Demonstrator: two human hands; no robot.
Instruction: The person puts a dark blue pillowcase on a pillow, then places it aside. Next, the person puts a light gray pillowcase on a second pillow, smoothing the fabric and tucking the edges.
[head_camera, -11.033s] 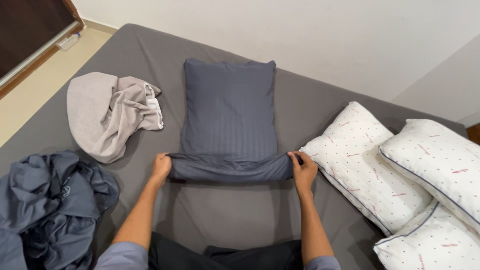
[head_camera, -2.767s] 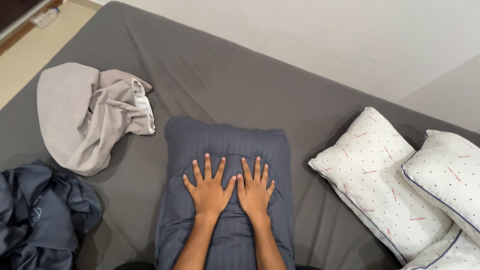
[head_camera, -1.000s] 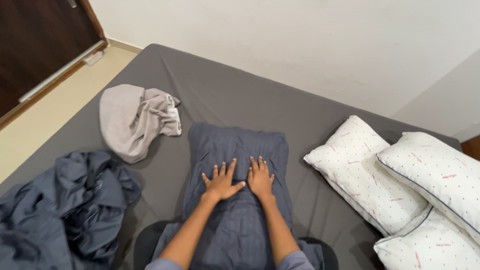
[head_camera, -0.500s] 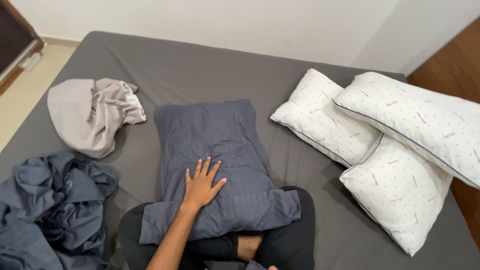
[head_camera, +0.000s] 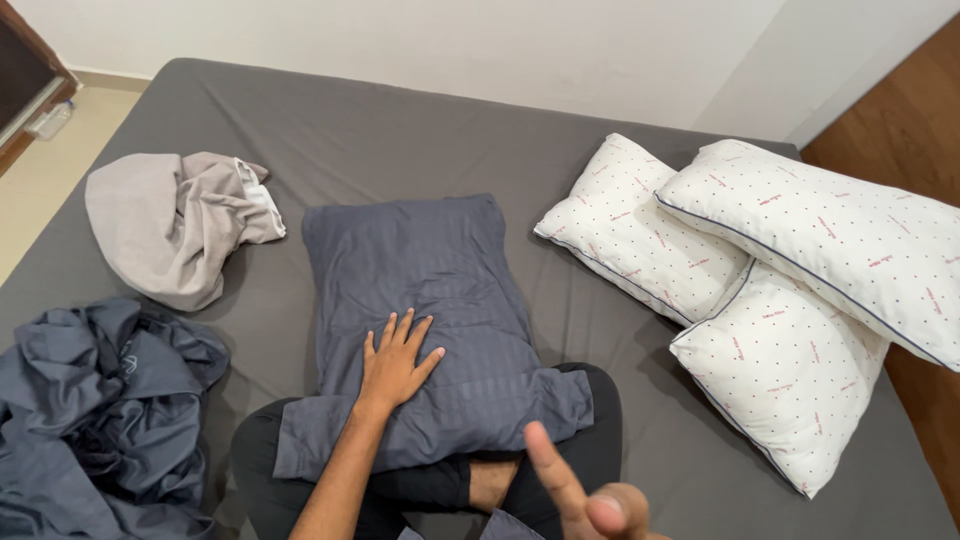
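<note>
- Pillow (head_camera: 420, 300) in a dark blue case lies mid-bed (head_camera: 400, 130), its near end resting over the seated person's crossed legs (head_camera: 560, 470).
- Left hand (head_camera: 393, 362) rests flat on the pillow, fingers spread, gripping nothing.
- Right hand (head_camera: 590, 500) hovers in the air just nearer than the pillow, index finger extended, other fingers curled; it holds nothing.
- Left of the pillow: a crumpled beige cloth (head_camera: 170, 225) and a heap of dark blue bedding (head_camera: 90, 410).
- Right of the pillow: three white dotted pillows (head_camera: 780, 280), stacked loosely.
</note>
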